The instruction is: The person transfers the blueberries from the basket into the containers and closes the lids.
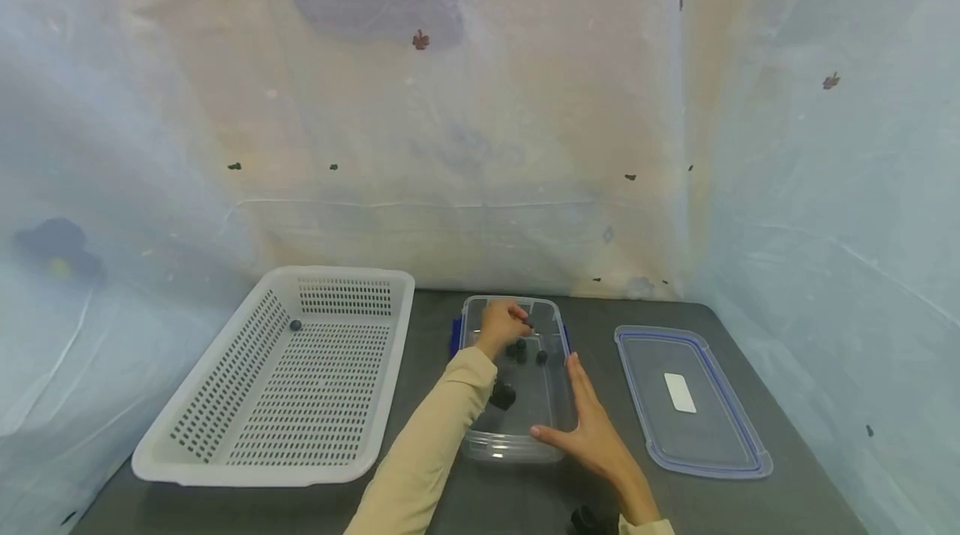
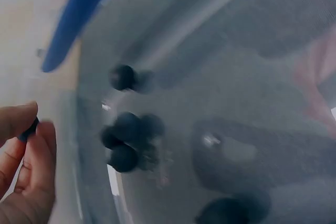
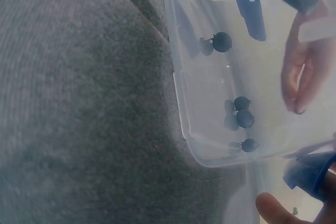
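My left hand (image 1: 504, 325) is over the far part of a clear plastic container (image 1: 551, 422). Thumb and fingertips pinch a small dark blueberry (image 2: 30, 129), mostly covered by the fingers. Several more dark blueberries (image 1: 542, 357) lie on the container's floor, some of them clustered together (image 2: 123, 158). At the container's right side is my right hand (image 1: 592, 431), thumb and fingers spread straight along the rim. In the right wrist view, its fingers are beside a blue side latch (image 3: 310, 174).
Left of the container stands a white perforated basket (image 1: 150, 452) with one dark blueberry (image 1: 296, 325) inside. A clear lid (image 1: 712, 427) with a blue seal and a white label lies on the grey table (image 1: 592, 318) to the right. Patterned plastic sheeting (image 1: 480, 127) hangs behind.
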Demonstrator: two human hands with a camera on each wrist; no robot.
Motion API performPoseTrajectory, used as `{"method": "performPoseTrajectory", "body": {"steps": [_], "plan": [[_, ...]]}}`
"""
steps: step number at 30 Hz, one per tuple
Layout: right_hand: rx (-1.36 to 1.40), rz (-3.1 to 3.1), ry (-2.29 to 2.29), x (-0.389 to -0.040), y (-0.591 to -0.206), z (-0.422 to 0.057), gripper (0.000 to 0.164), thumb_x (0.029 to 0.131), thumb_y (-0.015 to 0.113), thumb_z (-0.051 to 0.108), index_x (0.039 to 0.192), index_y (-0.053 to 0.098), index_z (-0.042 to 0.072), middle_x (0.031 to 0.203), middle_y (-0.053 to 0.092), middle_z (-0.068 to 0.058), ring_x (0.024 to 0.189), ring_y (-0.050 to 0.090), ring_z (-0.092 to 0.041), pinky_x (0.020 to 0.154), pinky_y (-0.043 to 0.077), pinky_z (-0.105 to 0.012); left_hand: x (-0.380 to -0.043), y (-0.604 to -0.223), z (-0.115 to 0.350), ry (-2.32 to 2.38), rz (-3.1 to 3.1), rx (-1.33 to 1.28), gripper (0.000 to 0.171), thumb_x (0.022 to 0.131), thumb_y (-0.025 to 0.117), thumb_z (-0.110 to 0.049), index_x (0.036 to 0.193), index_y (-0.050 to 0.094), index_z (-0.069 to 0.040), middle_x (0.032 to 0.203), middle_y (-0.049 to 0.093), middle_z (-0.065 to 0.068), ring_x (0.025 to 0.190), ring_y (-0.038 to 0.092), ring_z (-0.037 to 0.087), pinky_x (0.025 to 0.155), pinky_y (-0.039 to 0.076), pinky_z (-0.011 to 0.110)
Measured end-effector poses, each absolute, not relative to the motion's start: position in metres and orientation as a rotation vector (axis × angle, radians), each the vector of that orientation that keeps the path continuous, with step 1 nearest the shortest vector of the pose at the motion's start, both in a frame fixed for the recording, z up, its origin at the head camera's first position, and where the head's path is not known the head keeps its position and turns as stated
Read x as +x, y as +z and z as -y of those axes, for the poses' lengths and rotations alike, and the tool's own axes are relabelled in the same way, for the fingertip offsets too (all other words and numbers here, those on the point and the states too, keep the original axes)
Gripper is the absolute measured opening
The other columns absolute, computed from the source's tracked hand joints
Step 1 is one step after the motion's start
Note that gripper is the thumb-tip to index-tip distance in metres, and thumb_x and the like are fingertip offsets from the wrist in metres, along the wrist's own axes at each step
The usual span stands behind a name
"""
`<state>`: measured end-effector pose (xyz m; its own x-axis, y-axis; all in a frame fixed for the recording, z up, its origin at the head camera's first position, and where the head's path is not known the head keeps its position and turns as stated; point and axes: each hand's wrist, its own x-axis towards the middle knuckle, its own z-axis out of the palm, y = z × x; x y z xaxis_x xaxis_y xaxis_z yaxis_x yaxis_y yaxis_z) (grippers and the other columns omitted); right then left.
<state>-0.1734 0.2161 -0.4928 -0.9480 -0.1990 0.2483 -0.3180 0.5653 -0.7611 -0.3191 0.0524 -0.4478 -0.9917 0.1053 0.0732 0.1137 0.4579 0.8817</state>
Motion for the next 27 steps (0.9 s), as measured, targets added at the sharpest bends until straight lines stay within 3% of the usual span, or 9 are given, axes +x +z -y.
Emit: {"method": "performPoseTrajectory", "body": {"steps": [8, 21, 27], "plan": [[0.457, 2.643, 1.352, -0.175, -0.493, -0.216, 0.117, 0.074, 0.081, 0.040, 0.155, 0.004, 0.003, 0.160, 0.001, -0.016, 0.142, 0.009, -0.044, 0.105, 0.018, -0.066, -0.320, -0.467, -0.056, -1.448, 2.725, -0.078, 0.025, 0.060, 0.088, 0.006, 0.077, 0.070, 0.000, 0.074, 0.064, 0.006, 0.079, 0.060, 0.025, 0.072, 0.052, 0.034], [0.460, 2.640, 1.354, -0.175, -0.493, -0.216, 0.117, 0.074, 0.082, 0.039, 0.155, 0.005, 0.004, 0.160, 0.002, -0.015, 0.142, 0.010, -0.044, 0.103, 0.018, -0.068, -0.315, -0.467, -0.053, -1.426, 2.783, -0.005, 0.025, 0.065, 0.088, 0.000, 0.084, 0.073, 0.001, 0.085, 0.065, 0.012, 0.093, 0.059, 0.032, 0.079, 0.052, 0.039], [0.464, 2.625, 1.365, -0.175, -0.494, -0.217, 0.117, 0.074, 0.082, 0.038, 0.155, 0.006, 0.004, 0.160, 0.004, -0.018, 0.142, 0.010, -0.045, 0.103, 0.017, -0.069, -0.320, -0.465, -0.052, -1.472, 2.756, -0.027, 0.027, 0.066, 0.088, -0.001, 0.088, 0.072, 0.001, 0.084, 0.066, 0.010, 0.087, 0.061, 0.029, 0.077, 0.052, 0.038]]}}
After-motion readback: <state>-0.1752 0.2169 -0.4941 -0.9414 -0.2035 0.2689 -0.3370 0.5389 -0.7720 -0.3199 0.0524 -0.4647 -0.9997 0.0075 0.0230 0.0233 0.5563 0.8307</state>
